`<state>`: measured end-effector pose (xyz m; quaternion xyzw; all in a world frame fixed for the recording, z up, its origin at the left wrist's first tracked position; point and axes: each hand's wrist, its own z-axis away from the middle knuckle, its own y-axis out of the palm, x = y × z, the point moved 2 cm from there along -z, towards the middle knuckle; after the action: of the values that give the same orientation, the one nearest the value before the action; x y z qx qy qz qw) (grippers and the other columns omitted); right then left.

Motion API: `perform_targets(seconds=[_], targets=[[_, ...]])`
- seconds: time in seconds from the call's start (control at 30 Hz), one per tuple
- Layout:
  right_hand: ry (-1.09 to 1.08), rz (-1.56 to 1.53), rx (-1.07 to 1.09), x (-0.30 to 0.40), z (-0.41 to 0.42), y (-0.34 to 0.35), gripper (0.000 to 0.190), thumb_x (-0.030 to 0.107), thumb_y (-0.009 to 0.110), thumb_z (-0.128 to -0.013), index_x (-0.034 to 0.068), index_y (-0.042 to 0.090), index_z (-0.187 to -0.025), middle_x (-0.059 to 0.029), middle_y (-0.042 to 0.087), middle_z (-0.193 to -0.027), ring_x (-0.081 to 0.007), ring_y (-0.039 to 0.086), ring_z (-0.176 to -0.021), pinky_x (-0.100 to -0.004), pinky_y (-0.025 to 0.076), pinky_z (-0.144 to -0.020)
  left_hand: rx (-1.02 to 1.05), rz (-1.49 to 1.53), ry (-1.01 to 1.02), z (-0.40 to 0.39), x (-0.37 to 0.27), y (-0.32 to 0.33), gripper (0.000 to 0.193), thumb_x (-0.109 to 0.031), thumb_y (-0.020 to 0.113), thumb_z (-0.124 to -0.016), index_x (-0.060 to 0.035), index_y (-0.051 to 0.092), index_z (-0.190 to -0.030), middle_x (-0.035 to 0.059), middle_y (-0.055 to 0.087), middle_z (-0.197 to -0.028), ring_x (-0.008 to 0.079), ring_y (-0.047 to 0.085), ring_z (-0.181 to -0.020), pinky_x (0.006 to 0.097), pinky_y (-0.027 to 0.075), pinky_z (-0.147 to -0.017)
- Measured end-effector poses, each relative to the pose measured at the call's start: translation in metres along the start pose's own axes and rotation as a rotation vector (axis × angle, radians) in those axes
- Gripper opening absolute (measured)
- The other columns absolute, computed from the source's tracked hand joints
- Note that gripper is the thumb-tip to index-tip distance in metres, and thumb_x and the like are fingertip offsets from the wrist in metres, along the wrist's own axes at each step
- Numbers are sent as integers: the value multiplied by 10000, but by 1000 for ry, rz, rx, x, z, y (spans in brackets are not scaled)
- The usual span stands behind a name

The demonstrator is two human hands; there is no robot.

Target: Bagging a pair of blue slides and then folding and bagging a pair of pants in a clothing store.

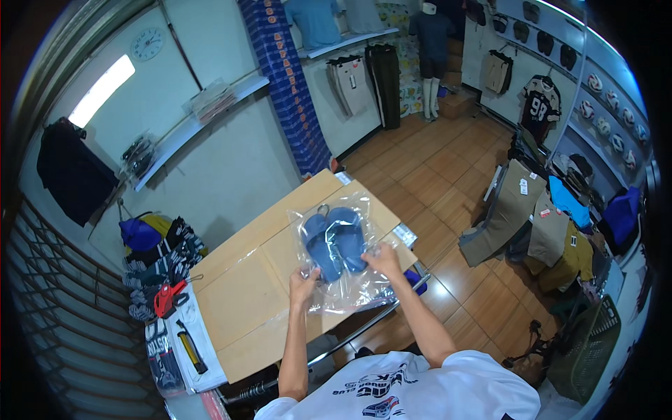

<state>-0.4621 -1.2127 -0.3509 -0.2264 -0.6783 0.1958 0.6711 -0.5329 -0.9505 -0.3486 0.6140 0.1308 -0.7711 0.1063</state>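
A pair of blue slide sandals (336, 244) lies inside a clear plastic bag (336, 302) over a flattened cardboard sheet (239, 294). My left hand (304, 286) grips the bag's left side, with the thumb beside the heel of one sandal. On the right side, my right hand (385, 261) pinches the plastic near the other sandal. A dark loop shows at the sandals' far end. The bag's near edge reaches the cardboard's front edge.
Left of the cardboard are a red-and-black tool (170, 298), a yellow-and-black cutter (191, 349) and bagged clothing (167, 362). A metal rail (357, 335) runs along the near side. Trousers hang from a rack (509, 210) at right, above a green plastic basket (588, 352).
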Motion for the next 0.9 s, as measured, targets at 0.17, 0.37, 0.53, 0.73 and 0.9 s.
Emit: perform_targets(seconds=[0.17,0.37,0.53,0.73,0.9], targets=[[43,-244,186,-44,-11,-23,315,226,810,-750,-47,700,-864,-123,703,-740,-188,672,-645,-341,529,-608,-19,-103,12,9,-4,53,326,-94,765,-836,114,639,-1053,124,695,-867,154,632,-670,298,513,-573],[246,-523,355,-79,-1,-138,211,180,784,-813,-7,699,-857,-49,656,-714,-120,622,-640,-263,503,-571,92,-73,-104,56,-29,149,178,-96,743,-836,48,692,-925,68,692,-788,130,617,-635,279,482,-555],[374,-639,291,-116,8,-245,247,132,766,-829,-3,678,-1017,-58,682,-859,-124,630,-697,-272,517,-581,187,121,-132,69,-31,255,113,-73,743,-841,-21,652,-883,17,625,-750,85,569,-632,226,448,-564],[449,-670,49,-191,3,-331,260,62,712,-868,-9,650,-1110,-68,690,-941,-145,657,-810,-285,542,-677,404,183,-87,60,-49,387,237,-55,755,-829,3,646,-1031,44,659,-806,101,601,-659,240,493,-596],[435,-805,-130,-222,-10,-380,314,23,685,-877,-20,593,-1174,-79,672,-979,-160,670,-805,-295,550,-675,531,121,-120,36,-52,471,349,-27,795,-787,26,632,-1091,86,688,-914,160,678,-801,287,571,-718]])
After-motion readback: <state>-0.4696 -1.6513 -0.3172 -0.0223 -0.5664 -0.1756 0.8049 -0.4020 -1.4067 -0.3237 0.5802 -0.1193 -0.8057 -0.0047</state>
